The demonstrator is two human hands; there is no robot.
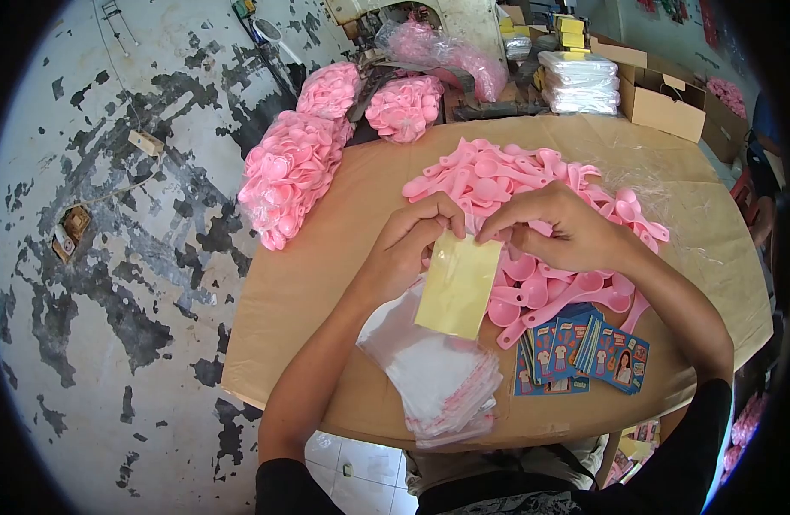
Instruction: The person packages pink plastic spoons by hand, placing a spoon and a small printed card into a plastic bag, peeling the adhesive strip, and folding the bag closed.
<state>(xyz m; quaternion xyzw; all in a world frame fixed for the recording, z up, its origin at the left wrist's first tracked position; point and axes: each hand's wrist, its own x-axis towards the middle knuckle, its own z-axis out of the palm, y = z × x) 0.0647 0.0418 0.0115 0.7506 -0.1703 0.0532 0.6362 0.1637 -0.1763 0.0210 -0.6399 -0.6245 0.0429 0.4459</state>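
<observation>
A yellow card (457, 287) with a glossy, creased surface, which looks to be inside a clear plastic bag, hangs upright between my hands. My left hand (416, 240) pinches its upper left corner. At the top right corner, the thumb and fingers of my right hand (562, 230) are closed on the edge. Behind and beyond both hands spreads a heap of pink plastic scoops (489, 172). Below the card lies a fanned stack of clear plastic bags (429, 369). Several blue printed cards (579, 352) sit to the right, near the table's front edge.
Bags full of pink scoops (296, 172) stand along the table's left edge. At the back are a stack of packed clear bags (579, 81) and open cardboard boxes (669, 103). The brown-covered table (300, 300) has a curved edge; another person's arm (762, 219) shows far right.
</observation>
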